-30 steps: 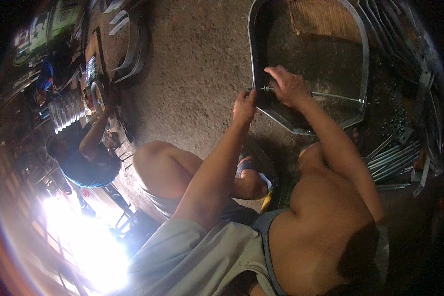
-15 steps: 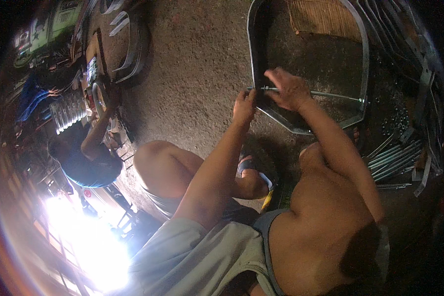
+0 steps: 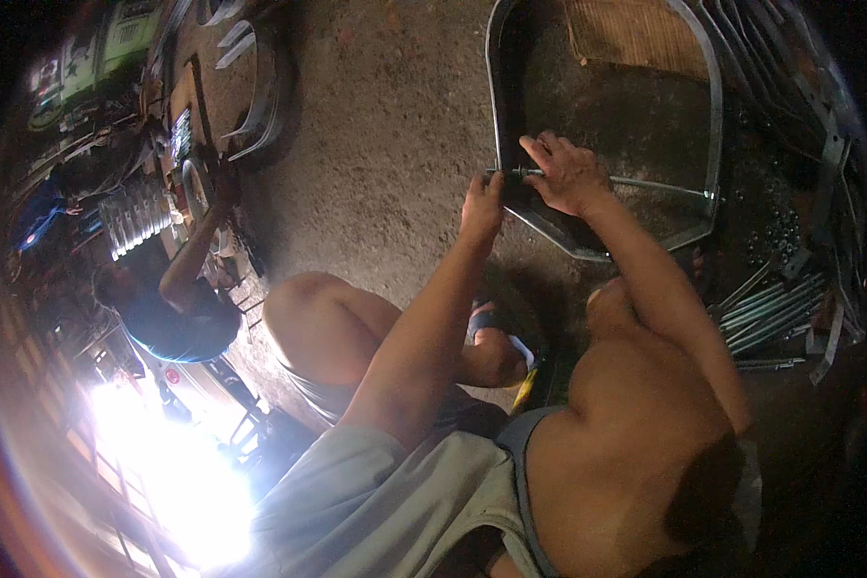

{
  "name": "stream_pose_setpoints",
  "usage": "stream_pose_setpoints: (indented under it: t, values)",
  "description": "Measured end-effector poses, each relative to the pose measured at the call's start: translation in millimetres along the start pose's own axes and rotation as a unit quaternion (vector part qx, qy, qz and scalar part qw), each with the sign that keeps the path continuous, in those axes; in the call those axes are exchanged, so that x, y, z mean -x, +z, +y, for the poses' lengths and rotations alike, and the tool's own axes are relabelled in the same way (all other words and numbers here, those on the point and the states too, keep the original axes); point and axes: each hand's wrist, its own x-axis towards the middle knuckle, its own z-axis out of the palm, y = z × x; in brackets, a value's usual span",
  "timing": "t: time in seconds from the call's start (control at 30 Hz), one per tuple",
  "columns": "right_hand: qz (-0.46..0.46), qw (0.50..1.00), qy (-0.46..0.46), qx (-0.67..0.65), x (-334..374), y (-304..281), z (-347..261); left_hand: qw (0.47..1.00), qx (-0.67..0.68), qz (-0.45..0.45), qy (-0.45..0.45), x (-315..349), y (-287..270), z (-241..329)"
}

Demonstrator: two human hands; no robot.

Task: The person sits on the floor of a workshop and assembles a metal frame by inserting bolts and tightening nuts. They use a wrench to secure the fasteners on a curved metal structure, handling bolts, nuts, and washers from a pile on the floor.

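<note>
Floor (image 3: 385, 125): rough concrete, bearing all items.
Metal frame (image 3: 499, 116): bent strip loop, lying on the floor ahead of the knees.
Rod (image 3: 645, 183): thin, spanning the frame's near end.
Loose rods (image 3: 766, 313): bundle, right of the frame.
Right hand (image 3: 566, 173): closed over the rod.
Left hand (image 3: 482, 204): pinching the rod's end at the frame's left edge.

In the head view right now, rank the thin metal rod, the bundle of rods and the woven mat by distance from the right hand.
1. Thin metal rod: under the right hand, running right.
2. Woven mat: above it.
3. Bundle of rods: lower right, about as far as the mat; too close to call.
</note>
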Motion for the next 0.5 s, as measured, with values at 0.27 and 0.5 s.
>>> stream_pose_setpoints:
  t: [0.27, 0.5]
  values:
    - [-0.022, 0.999, -0.043, 0.016, -0.7, -5.4, -4.4, 1.0, 0.018, -0.021, -0.001, 8.7, -6.1, 8.2]
    - [0.083, 0.994, 0.009, -0.067, -1.5, 5.8, 5.2, 1.0, 0.015, -0.016, -0.005, 10.2, -1.0, 10.1]
